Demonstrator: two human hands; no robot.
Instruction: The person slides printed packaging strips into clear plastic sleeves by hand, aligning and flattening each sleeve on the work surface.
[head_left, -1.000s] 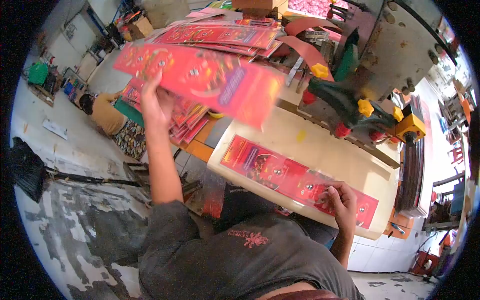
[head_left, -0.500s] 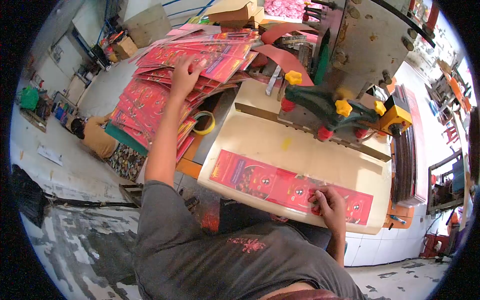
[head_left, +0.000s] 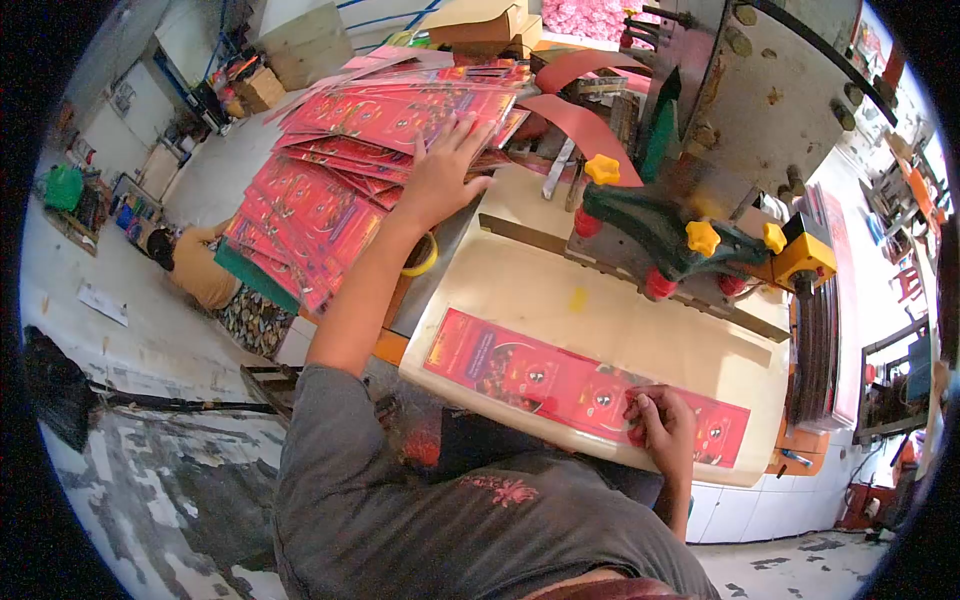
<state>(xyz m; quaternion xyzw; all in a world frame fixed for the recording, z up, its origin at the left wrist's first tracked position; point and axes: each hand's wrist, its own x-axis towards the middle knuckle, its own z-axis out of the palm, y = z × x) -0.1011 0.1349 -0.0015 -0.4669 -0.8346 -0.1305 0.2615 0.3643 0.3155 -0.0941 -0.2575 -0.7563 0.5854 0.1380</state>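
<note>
My left hand (head_left: pixel 445 172) lies with spread fingers on the pile of red printed sheets (head_left: pixel 330 215), near its right edge. On the cream worktable (head_left: pixel 520 272) of a machine lies a long red printed strip (head_left: pixel 560 382), slightly slanted. Over the strip's right half is my right hand (head_left: pixel 664 428), its fingers curled into a pinch. Whatever its fingertips hold, if anything, is too small to make out. Above the worktable's back edge sits the machine's press head (head_left: pixel 690 235), with yellow star knobs and red feet.
A yellow tape roll (head_left: pixel 424 256) sits beside the pile, partly behind my left forearm. A yellow box-shaped part (head_left: pixel 803 262) juts from the press head's right side. Dark stacked boards (head_left: pixel 812 350) stand at the right. Another person (head_left: pixel 200 268) is low down at the far left.
My left hand has moved right across the pile, and its fingers have spread out on the top sheets. My right hand stays over the strip, still pinched. The view has shifted slightly.
</note>
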